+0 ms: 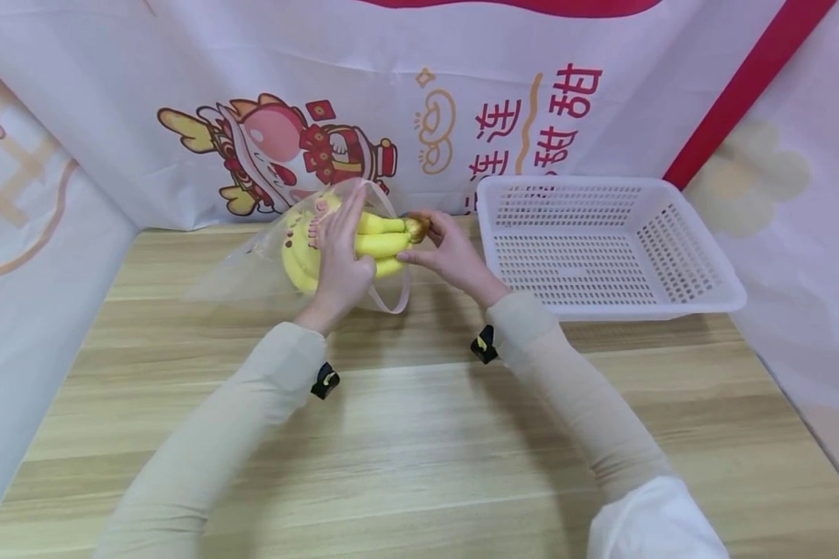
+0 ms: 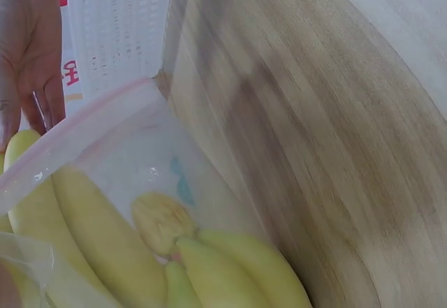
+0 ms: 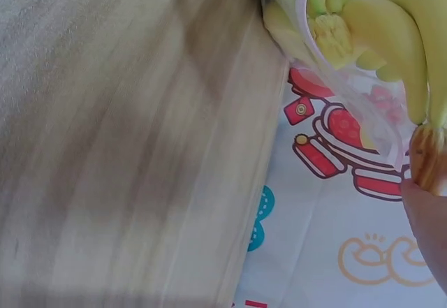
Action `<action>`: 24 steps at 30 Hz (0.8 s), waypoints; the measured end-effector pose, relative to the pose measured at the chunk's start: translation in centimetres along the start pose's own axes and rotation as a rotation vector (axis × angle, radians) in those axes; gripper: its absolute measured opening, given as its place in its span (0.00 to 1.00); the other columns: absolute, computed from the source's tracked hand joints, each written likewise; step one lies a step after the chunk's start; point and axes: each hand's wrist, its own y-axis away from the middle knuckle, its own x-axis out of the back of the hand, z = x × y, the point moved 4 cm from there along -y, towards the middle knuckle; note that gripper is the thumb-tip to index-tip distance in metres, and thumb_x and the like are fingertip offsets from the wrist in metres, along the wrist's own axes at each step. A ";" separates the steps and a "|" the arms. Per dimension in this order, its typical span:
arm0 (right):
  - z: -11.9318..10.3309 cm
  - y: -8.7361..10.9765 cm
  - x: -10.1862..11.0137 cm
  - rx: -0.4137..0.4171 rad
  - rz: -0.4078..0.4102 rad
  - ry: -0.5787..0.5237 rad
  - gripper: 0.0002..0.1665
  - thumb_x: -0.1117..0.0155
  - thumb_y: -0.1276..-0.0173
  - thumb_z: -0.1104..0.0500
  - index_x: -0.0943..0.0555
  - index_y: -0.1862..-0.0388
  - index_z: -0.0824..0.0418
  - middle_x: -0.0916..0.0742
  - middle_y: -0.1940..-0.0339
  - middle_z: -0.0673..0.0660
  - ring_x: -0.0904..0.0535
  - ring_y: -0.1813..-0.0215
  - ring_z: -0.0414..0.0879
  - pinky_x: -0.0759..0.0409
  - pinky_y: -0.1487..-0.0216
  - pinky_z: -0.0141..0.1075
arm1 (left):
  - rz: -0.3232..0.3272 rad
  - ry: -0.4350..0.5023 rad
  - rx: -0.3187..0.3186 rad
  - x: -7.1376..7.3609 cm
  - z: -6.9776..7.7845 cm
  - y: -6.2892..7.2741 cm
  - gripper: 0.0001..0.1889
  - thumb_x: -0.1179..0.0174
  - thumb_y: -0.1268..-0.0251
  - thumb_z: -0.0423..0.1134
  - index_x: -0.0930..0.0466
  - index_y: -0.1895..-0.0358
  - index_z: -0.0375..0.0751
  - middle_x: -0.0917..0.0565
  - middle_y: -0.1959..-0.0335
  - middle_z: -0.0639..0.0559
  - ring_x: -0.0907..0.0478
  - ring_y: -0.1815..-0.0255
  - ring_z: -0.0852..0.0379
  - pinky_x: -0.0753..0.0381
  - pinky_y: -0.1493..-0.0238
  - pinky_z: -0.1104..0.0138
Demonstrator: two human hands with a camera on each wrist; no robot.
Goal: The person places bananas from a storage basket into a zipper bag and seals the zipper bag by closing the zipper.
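A clear zip bag (image 1: 245,272) with a pink-edged mouth lies at the back left, its opening facing right. One bunch of bananas (image 1: 381,245) sticks partly out of that mouth, stem end first. My right hand (image 1: 454,252) pinches the brown stem (image 3: 427,156) between thumb and fingers. Over the bag near its mouth, my left hand (image 1: 342,252) rests with fingers straight, against the bananas. Deeper inside, a second banana bunch (image 2: 223,269) shows through the plastic, its cut stem (image 2: 162,223) toward the opening. The left hand's fingertips are hidden in the left wrist view.
A white perforated plastic basket (image 1: 608,310) stands at the back right, beside my right hand. Behind the wooden table (image 1: 391,435) hangs a printed cloth (image 1: 405,46) with a cartoon figure and red characters. More cloth rises along both sides.
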 end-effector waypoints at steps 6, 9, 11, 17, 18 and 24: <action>0.5 -0.3 -0.5 -0.025 0.046 -0.003 0.51 0.25 0.48 0.64 0.41 0.28 0.64 0.31 0.29 0.61 0.36 0.26 0.50 0.41 0.25 0.33 | -0.018 -0.018 0.009 -0.6 -0.1 -0.1 0.47 0.53 0.58 0.18 0.47 0.25 0.43 0.46 0.22 0.51 0.50 0.21 0.53 0.58 0.22 0.51; 0.7 -0.4 -0.6 -0.038 0.061 0.009 0.53 0.24 0.49 0.63 0.42 0.27 0.64 0.33 0.27 0.61 0.37 0.26 0.51 0.41 0.24 0.33 | -0.022 -0.012 0.015 -0.7 -0.1 -0.1 0.47 0.53 0.57 0.17 0.47 0.25 0.44 0.47 0.22 0.51 0.50 0.21 0.53 0.60 0.22 0.51; 0.7 -0.4 -0.6 -0.046 0.069 0.015 0.53 0.24 0.49 0.62 0.42 0.27 0.64 0.35 0.27 0.61 0.38 0.25 0.51 0.41 0.25 0.34 | -0.023 -0.011 0.025 -0.7 -0.1 -0.1 0.47 0.53 0.56 0.18 0.48 0.25 0.45 0.48 0.22 0.53 0.51 0.21 0.54 0.60 0.22 0.51; 0.4 -0.1 -1.0 -0.048 0.116 0.017 0.52 0.23 0.50 0.60 0.40 0.29 0.66 0.32 0.30 0.61 0.37 0.26 0.51 0.39 0.26 0.33 | -0.012 -0.020 0.029 -0.5 0.0 -0.3 0.47 0.52 0.57 0.19 0.48 0.25 0.45 0.48 0.22 0.53 0.52 0.21 0.54 0.59 0.22 0.51; 0.3 -0.1 -1.1 -0.042 0.125 0.012 0.52 0.23 0.50 0.60 0.39 0.29 0.67 0.32 0.31 0.62 0.36 0.26 0.51 0.38 0.26 0.33 | -0.009 -0.020 0.026 -0.4 0.0 -0.4 0.47 0.52 0.57 0.19 0.48 0.25 0.45 0.47 0.22 0.52 0.51 0.21 0.54 0.58 0.22 0.51; -0.4 0.0 -1.7 -0.012 0.156 0.074 0.50 0.23 0.50 0.59 0.37 0.30 0.68 0.31 0.34 0.64 0.34 0.30 0.52 0.36 0.27 0.33 | -0.025 -0.008 0.026 -0.4 0.2 -0.6 0.47 0.51 0.57 0.19 0.47 0.25 0.43 0.47 0.22 0.51 0.51 0.21 0.52 0.57 0.23 0.49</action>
